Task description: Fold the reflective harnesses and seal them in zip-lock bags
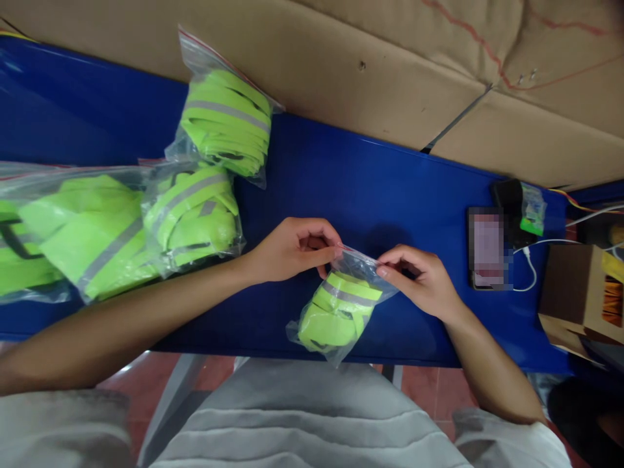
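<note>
Over blue table (312, 175) | 2 hands (292, 250) (424, 281) pinching clear bag (340, 313) | mouth (361, 256) pointing away, long axis slanting near-left

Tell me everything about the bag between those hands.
The bag is clear, wrinkled and looks like thin plastic, with a reddish line along its top edge. Inside is folded yellow-green fabric with a grey stripe. The left hand pinches the top edge near one end, the right hand near the other; in view, the bag slants down and left over the blue table. I cannot tell whether it's sealed.
</note>
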`<state>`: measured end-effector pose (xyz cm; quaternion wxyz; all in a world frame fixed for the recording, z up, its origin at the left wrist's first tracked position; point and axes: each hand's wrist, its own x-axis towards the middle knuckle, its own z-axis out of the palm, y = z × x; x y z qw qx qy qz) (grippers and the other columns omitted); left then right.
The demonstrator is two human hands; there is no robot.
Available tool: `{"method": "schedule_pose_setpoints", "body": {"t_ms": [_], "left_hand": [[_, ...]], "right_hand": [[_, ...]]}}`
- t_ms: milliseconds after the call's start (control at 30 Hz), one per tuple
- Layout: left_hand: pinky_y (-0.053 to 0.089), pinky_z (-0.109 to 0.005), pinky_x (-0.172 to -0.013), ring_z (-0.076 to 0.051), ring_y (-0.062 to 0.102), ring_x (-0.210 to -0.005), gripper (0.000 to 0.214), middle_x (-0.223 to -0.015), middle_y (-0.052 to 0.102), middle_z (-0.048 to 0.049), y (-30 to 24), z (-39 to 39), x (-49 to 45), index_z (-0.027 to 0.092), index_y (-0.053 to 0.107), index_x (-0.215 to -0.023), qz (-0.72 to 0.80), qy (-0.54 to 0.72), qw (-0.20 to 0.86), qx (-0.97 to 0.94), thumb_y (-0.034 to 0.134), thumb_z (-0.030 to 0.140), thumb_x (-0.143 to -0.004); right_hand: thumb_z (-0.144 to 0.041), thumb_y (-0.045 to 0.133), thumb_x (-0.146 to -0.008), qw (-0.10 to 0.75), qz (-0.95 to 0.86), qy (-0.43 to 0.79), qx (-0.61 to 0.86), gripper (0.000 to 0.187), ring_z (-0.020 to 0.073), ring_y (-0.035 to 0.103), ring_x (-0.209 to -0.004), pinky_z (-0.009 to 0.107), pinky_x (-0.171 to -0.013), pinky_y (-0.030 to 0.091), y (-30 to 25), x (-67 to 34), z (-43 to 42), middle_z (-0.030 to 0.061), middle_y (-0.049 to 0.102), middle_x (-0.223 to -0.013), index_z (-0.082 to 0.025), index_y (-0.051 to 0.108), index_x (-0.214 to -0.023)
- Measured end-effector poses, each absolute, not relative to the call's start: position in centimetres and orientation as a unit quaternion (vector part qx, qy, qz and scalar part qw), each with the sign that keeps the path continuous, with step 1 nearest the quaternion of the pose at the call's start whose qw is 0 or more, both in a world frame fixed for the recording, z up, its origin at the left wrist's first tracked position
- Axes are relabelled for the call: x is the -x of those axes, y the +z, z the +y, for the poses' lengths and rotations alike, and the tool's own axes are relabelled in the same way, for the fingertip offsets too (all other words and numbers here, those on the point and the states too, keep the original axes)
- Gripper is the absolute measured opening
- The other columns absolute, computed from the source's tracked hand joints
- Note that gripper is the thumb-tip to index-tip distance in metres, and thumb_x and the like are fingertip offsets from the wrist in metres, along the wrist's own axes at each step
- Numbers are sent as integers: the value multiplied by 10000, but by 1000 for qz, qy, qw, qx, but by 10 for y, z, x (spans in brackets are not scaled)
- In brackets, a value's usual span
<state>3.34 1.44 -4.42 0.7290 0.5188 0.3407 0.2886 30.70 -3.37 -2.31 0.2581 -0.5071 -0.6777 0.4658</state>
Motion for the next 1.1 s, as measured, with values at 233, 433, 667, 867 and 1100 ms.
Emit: {"method": "schedule_pose_setpoints", "body": {"t_ms": [233,433,667,867,1100], "left_hand": [[604,-178,-492,-124,697,-636,222,-770,728,-45,-43,12,-34,109,694,-917,350,286,724,-520,770,318,-914],[618,-165,-533,-103,698,-635,219,-807,741,-43,-39,13,-36,102,721,-946,352,284,714,-534,770,313,-914],[651,-197,-567,-126,721,-678,261,-839,759,-55,-43,9,-38,111,747,-976,366,300,698,-538,764,366,-920],[649,-198,-554,-128,723,-657,243,-819,755,-50,-45,9,-36,108,744,-981,368,295,689,-551,740,348,-941],[590,-155,-487,-86,667,-546,240,-793,733,-33,-39,9,-36,115,718,-957,362,286,680,-570,731,354,-948]], "right_hand": [[-332,725,-963,260,-688,457,500,113,114,642,-708,240,-643,507,-20,-305,-35,11,732,-836,-222,749,-966],[-315,722,-966,263,-698,444,496,100,107,634,-688,237,-631,501,-18,-305,-35,9,728,-822,-218,740,-947],[-336,712,-972,253,-706,429,504,123,126,645,-702,254,-636,515,-18,-307,-35,26,740,-845,-218,744,-956],[-313,716,-971,253,-707,431,500,96,119,646,-707,252,-642,510,-19,-307,-36,18,737,-848,-222,743,-957],[-283,726,-962,258,-714,429,490,68,102,619,-669,241,-622,492,-17,-306,-35,0,724,-815,-220,741,-943]]}}
